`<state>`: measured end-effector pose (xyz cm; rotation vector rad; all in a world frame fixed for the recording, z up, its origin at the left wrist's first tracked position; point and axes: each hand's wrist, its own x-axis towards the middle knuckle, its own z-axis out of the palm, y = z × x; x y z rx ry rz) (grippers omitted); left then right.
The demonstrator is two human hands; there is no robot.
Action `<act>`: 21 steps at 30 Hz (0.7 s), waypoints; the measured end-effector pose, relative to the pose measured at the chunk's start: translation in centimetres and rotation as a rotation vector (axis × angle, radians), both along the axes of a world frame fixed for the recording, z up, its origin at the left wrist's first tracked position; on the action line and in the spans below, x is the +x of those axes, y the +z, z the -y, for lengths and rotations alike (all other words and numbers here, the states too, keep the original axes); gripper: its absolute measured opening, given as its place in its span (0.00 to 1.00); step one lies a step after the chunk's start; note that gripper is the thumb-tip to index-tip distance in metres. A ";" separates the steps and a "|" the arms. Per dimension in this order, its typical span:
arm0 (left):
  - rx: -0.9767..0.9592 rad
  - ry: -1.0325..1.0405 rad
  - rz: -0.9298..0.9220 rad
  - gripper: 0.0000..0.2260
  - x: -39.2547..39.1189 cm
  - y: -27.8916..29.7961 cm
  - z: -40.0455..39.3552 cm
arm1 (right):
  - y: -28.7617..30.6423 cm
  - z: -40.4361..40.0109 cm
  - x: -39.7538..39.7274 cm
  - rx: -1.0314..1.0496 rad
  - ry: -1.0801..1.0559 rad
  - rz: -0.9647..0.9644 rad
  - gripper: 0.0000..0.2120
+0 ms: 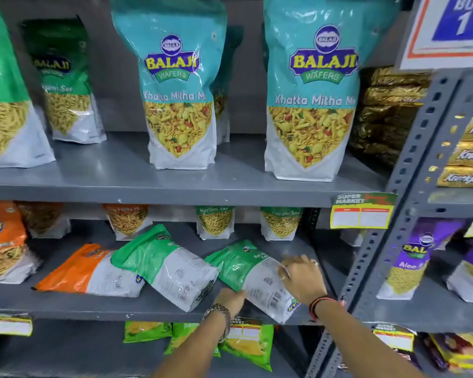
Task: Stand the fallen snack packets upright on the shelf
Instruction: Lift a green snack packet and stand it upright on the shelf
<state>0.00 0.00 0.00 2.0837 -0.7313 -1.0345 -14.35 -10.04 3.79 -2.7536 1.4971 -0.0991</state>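
Three snack packets lie fallen on the middle grey shelf [66, 305]. An orange and white packet [88, 272] lies flat at the left. A green and white packet [164, 264] leans over it in the middle. A second green and white packet [246, 268] lies back side up at the right. My left hand [231, 297] grips that packet's near left edge, fingers tucked under it. My right hand [302, 279] rests on its white lower half, fingers curled over the right edge.
Upright packets stand at the back of the middle shelf [216, 222] and on the upper shelf [180, 85]. A slotted grey upright post [410, 170] bounds the bay on the right, with a yellow price tag [362, 211] beside it. Green packets [246, 342] sit below.
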 end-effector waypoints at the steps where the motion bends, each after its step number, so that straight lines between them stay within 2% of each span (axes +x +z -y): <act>1: -0.011 0.041 -0.080 0.23 0.4 -0.6 0.6 | -0.4 0.6 0.2 0.061 -0.043 -0.003 0.19; 3: 0.018 0.130 -0.238 0.26 1.4 -1.8 1.9 | -1.5 2.3 0.9 0.176 -0.111 0.060 0.20; 7: 0.012 0.341 -0.519 0.15 3.0 -3.9 4.3 | -3.0 5.9 2.7 0.416 -0.236 0.177 0.22; 12: -0.084 0.534 -0.753 0.19 3.8 -6.8 5.8 | -4.7 9.6 5.0 0.708 -0.344 0.348 0.21; 15: -0.115 0.584 -0.802 0.16 3.7 -7.7 5.8 | -5.4 10.6 5.6 0.762 -0.351 0.302 0.15; 17: -0.155 0.603 -0.817 0.11 3.6 -7.6 5.8 | -5.9 10.7 5.4 0.745 -0.398 0.344 0.12; 19: -0.200 0.608 -0.845 0.06 3.3 -7.4 5.8 | -6.0 10.4 4.5 0.768 -0.511 0.481 0.08; 21: -0.233 0.595 -0.829 0.07 3.2 -7.0 5.6 | -6.1 10.0 3.3 0.764 -0.616 0.649 0.10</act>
